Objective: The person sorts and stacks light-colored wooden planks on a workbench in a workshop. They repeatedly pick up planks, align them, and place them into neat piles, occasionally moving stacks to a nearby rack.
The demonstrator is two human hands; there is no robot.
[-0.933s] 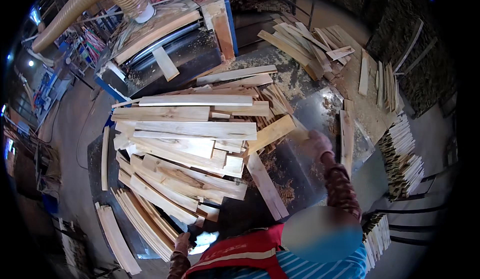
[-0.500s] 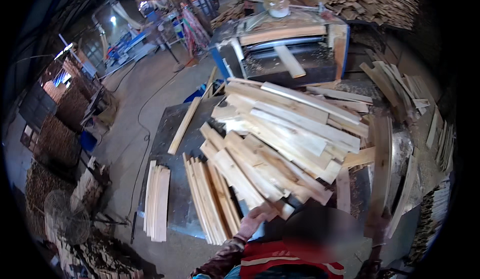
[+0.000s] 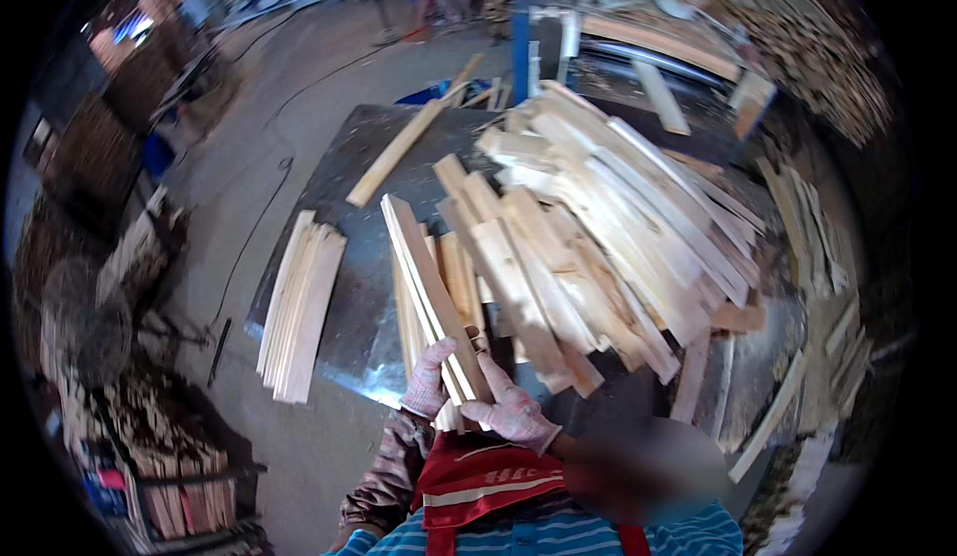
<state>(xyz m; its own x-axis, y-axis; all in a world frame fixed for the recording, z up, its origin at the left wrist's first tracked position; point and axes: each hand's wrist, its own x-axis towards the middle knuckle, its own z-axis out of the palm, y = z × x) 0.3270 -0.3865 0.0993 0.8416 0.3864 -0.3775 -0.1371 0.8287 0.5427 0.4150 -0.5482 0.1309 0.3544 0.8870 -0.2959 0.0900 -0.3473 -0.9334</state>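
Two gloved hands hold a small bundle of long, narrow wooden boards (image 3: 431, 282) near the front edge of the table, close to my body. My left hand (image 3: 429, 381) is closed round the bundle's left side at its near end. From the other side, my right hand (image 3: 513, 411) grips the same end, fingers against the boards. The bundle slants away from me, its far end raised over other boards that it partly hides. A neat stack of boards (image 3: 302, 307) lies to the left. On the right, a large loose pile of boards (image 3: 608, 217) fans across the table.
The dark metal table (image 3: 349, 167) carries one separate board (image 3: 404, 157) at its far left. Behind the pile stands a blue-sided machine (image 3: 638, 57) with a board sticking out. A standing fan (image 3: 85, 302) and wood scraps are on the left; more boards (image 3: 812, 237) lie at right.
Both hands now hold the bundle, where earlier my left hand was at the near end of the loose pile. The bundle has been lifted. The view has shifted.
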